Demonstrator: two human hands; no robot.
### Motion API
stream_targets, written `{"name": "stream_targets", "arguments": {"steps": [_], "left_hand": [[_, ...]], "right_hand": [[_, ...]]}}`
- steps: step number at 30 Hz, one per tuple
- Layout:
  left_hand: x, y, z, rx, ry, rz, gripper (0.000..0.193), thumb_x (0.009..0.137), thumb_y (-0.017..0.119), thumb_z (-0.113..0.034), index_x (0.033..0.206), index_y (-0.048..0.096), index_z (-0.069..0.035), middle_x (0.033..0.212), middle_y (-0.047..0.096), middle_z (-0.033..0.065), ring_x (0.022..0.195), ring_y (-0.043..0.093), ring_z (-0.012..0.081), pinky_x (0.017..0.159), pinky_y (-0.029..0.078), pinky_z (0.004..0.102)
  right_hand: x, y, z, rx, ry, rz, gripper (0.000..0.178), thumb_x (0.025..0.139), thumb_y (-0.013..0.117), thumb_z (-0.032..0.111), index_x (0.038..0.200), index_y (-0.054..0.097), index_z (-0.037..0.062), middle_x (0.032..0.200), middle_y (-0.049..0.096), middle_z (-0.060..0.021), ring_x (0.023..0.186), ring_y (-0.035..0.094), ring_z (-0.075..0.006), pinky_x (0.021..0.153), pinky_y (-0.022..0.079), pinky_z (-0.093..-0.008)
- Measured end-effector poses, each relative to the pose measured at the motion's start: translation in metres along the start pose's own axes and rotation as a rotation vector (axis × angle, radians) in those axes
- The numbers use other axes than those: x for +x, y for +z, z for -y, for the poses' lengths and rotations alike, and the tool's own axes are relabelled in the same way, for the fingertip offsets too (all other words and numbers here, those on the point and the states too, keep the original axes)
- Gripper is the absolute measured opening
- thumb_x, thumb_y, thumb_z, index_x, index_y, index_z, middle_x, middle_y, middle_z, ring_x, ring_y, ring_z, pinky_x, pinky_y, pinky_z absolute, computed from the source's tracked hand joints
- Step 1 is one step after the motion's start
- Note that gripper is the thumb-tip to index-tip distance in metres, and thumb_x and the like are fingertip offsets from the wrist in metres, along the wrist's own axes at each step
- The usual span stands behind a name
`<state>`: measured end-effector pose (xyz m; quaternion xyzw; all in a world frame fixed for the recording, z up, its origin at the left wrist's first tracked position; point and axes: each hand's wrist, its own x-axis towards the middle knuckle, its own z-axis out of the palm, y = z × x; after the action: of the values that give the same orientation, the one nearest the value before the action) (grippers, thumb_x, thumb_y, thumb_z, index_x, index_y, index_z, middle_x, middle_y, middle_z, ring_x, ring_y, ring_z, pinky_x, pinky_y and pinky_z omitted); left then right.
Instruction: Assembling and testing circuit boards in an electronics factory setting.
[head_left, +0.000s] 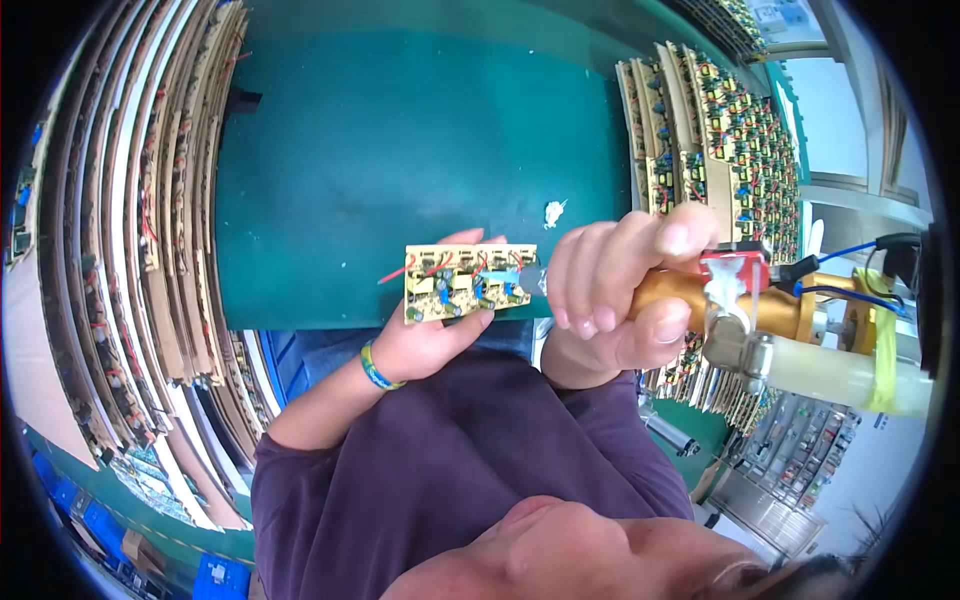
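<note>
My left hand [440, 340] grips a small tan circuit board [417, 285] from beneath and along its near edge, the thumb on that edge. Yellow, blue and dark parts and red wires stand on the board; one red wire sticks out at its left end. In my right hand [610, 275] is a glue gun [780, 312] with a gold-coloured barrel, a red trigger block and a thick whitish hose. Its pale blue nozzle [502, 277] points left over the board's right half. Whether the tip touches the board I cannot tell.
A green work table [430, 130] lies beneath, with a whitish glue lump [554, 213] beyond the board. Tall rows of boards with cardboard between them [165, 190] line the left side. More stacked circuit boards [740, 150] stand at the right. Blue cables [850, 250] trail from the gun.
</note>
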<state>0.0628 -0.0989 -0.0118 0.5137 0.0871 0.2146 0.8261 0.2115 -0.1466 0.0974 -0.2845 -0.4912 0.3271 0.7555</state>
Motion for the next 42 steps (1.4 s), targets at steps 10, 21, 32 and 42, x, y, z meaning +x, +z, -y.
{"name": "stream_targets", "arguments": {"steps": [10, 21, 32, 42], "left_hand": [[0.001, 0.003, 0.006, 0.067, 0.035, -0.001, 0.069, 0.083, 0.055, 0.008, 0.141, 0.020, -0.002, 0.139, 0.042, 0.0147, 0.126, 0.044, 0.0219, 0.103, 0.037, 0.0339], [0.004, -0.009, 0.003, 0.010, -0.052, -0.058, 0.069, 0.085, 0.053, 0.004, 0.144, 0.016, -0.001, 0.138, 0.043, 0.0145, 0.125, 0.045, 0.0211, 0.104, 0.036, 0.0346], [0.007, -0.055, -0.032, 0.140, -0.081, -0.193, 0.071, 0.085, 0.054, 0.005, 0.143, 0.013, 0.002, 0.141, 0.039, 0.0188, 0.127, 0.043, 0.0241, 0.105, 0.034, 0.0356], [0.011, -0.065, -0.036, 0.057, -0.172, -0.292, 0.080, 0.083, 0.057, 0.006, 0.144, 0.007, -0.002, 0.144, 0.031, 0.0231, 0.130, 0.038, 0.0281, 0.106, 0.033, 0.0392]], "right_hand": [[-0.001, 0.001, 0.002, -0.029, -0.013, -0.037, 0.045, 0.092, 0.059, 0.028, 0.123, 0.037, 0.0038, 0.062, 0.046, -0.0010, 0.044, 0.044, -0.0098, 0.038, 0.040, -0.0225], [0.013, -0.007, 0.008, -0.065, -0.129, -0.029, 0.048, 0.094, 0.054, 0.027, 0.129, 0.034, 0.0002, 0.063, 0.045, -0.0005, 0.043, 0.043, -0.0086, 0.036, 0.040, -0.0218], [0.009, -0.061, 0.006, -0.202, -0.197, -0.174, 0.047, 0.090, 0.061, 0.024, 0.124, 0.038, 0.0018, 0.061, 0.044, 0.0006, 0.043, 0.042, -0.0085, 0.036, 0.040, -0.0195], [0.019, -0.097, -0.005, -0.265, -0.215, -0.244, 0.047, 0.088, 0.063, 0.024, 0.122, 0.038, 0.0018, 0.060, 0.047, 0.0012, 0.043, 0.046, -0.0085, 0.037, 0.042, -0.0199]]}}
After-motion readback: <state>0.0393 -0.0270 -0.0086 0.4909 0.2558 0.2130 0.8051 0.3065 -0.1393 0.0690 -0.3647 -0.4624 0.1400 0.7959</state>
